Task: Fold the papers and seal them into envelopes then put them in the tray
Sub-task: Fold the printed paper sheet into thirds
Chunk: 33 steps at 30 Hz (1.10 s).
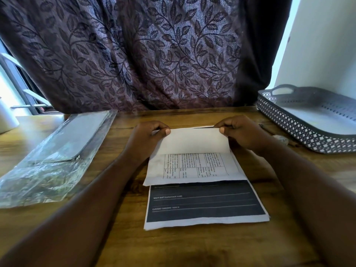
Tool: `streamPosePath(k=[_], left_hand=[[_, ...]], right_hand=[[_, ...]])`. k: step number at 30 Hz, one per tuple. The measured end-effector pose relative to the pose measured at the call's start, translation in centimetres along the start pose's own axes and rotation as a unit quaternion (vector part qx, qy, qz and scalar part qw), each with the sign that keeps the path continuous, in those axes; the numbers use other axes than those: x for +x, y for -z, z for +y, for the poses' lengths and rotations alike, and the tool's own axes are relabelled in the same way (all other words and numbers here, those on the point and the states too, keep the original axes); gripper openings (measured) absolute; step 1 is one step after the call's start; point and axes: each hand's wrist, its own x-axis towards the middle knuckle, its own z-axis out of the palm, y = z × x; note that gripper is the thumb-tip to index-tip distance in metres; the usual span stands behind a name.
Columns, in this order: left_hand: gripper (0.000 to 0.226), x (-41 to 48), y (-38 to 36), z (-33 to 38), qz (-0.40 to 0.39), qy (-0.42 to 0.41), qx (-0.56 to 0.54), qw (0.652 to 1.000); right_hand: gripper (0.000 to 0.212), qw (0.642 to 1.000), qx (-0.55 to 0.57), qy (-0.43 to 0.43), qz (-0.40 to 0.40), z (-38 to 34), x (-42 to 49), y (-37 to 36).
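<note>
A printed sheet of paper [194, 151] lies mid-table on top of a stack of papers [206, 205] whose front shows a dark form. The sheet's far part is curled back toward me, blank side up, over a printed grid. My left hand [148, 138] pinches its far left corner and my right hand [240, 132] pinches its far right corner. A grey perforated tray [292, 124] with a handle stands at the back right. A clear plastic packet [55, 151] holding flat grey envelopes lies at the left.
The wooden table [123, 218] runs to a leaf-patterned curtain [134, 54] at the back. A pen [266, 129] and a small object lie between my right hand and the tray. A white object [7, 116] stands at the far left edge.
</note>
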Motion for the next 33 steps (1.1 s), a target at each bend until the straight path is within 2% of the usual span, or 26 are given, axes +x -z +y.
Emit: streamPosePath(k=[2, 4, 6, 8, 11, 16, 19, 24, 27, 30, 33], left_hand=[[0.021, 0.0, 0.1, 0.0, 0.008, 0.004, 0.008, 1.0], [0.011, 0.0, 0.3, 0.3, 0.013, 0.014, 0.042, 0.999], [0.015, -0.2, 0.6, 0.7, 0.034, 0.006, 0.131, 0.991], [0.024, -0.3, 0.4, 1.8, 0.044, -0.048, 0.209, 0.976], [0.027, -0.4, -0.4, 3.8, 0.018, -0.126, 0.19, 0.974], [0.023, -0.4, -1.2, 4.9, 0.009, -0.178, 0.177, 0.968], [0.019, -0.3, -0.7, 4.2, 0.024, -0.179, 0.202, 0.963], [0.016, 0.0, 0.6, 2.9, 0.054, -0.182, 0.23, 0.955], [0.023, 0.1, 1.3, 1.6, 0.054, -0.151, 0.227, 0.961], [0.021, -0.3, 1.5, 0.8, 0.064, -0.048, 0.179, 0.981], [0.018, -0.4, 1.3, 0.2, 0.06, 0.006, 0.128, 0.99]], right_hand=[[0.022, 0.998, 0.059, -0.019, -0.004, -0.1, -0.1, -0.2], [0.018, 0.996, 0.081, -0.022, 0.015, -0.5, -0.2, -0.4], [0.011, 0.997, 0.061, -0.001, 0.05, -1.3, 0.0, -0.9], [0.007, 0.996, 0.03, 0.024, 0.08, -2.3, 0.0, -1.5], [0.003, 0.993, -0.022, 0.07, 0.094, -3.7, 0.0, -2.8], [0.004, 0.984, -0.062, 0.132, 0.107, -4.7, -0.3, -4.6], [0.004, 0.981, -0.066, 0.136, 0.121, -4.3, -0.2, -4.1], [0.003, 0.984, -0.031, 0.095, 0.146, -2.4, 0.1, -2.4], [0.007, 0.983, -0.031, 0.072, 0.167, -1.2, 0.2, -1.6], [0.002, 0.985, -0.011, 0.041, 0.168, 0.1, 0.5, -0.8], [0.003, 0.985, -0.013, 0.022, 0.171, 0.7, 0.4, -0.5]])
